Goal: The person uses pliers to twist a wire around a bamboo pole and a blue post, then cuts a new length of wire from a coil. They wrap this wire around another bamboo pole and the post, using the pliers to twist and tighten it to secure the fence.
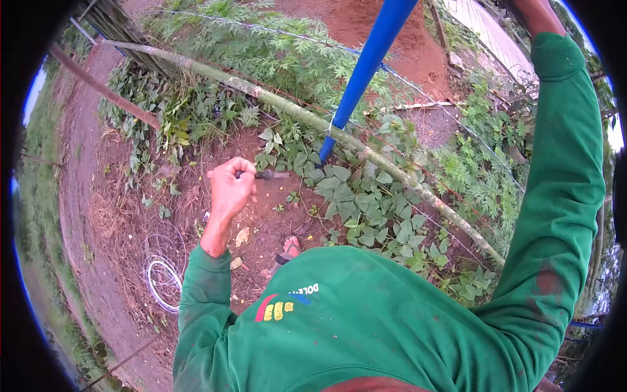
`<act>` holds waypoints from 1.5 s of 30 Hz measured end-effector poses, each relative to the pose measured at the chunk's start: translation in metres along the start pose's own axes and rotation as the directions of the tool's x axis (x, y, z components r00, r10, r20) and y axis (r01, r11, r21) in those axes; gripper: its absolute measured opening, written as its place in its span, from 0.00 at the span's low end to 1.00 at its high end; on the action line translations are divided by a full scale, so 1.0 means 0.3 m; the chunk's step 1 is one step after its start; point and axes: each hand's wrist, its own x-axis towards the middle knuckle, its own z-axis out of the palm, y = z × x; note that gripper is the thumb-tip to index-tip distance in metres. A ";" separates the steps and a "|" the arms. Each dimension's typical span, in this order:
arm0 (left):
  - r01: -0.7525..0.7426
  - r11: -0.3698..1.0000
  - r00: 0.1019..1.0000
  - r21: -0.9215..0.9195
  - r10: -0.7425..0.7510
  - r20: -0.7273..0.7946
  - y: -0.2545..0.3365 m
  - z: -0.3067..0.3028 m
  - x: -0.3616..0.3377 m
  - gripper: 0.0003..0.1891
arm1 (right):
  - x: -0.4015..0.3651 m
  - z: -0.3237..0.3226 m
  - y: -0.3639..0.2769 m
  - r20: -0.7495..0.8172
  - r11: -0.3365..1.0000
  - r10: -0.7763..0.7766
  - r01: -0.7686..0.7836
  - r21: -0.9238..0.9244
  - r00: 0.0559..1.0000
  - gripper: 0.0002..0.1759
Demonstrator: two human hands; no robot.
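My left hand is closed around a short hand tool with a dark handle and a grey metal end. The metal end points right, over bare soil, and the tool's exact kind does not show. To its right stands a blue pole, leaning up toward the top of the view. A bamboo rail crosses the pole, with a thin pale tie around the crossing. High at the upper right, my right hand is cut off by the frame edge, its fingers hidden.
Barbed wire runs behind the rail. A coil of white wire lies on the ground at lower left. Leafy vines grow around the pole's base. Bundled poles stand at upper left, and a sandalled foot shows below.
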 end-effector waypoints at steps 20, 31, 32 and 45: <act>-0.235 0.861 0.850 0.451 0.408 -0.335 0.413 -0.368 -0.258 0.15 | 0.002 -0.038 -0.020 0.084 0.987 0.082 -0.069 -0.144 0.993 0.37; -0.683 0.340 0.563 -0.647 0.809 -0.169 0.720 -0.178 0.164 0.13 | 0.000 -0.064 -0.014 0.108 0.990 0.098 -0.085 -0.112 0.989 0.29; -0.713 0.353 0.534 -0.606 0.833 -0.143 0.750 -0.167 0.224 0.14 | 0.001 -0.068 -0.013 0.129 0.986 0.119 -0.102 -0.135 0.984 0.29; -0.325 -0.581 0.045 0.746 0.779 0.626 1.180 0.060 0.659 0.31 | 0.004 0.030 0.063 0.039 0.992 0.095 -0.091 -0.093 0.995 0.36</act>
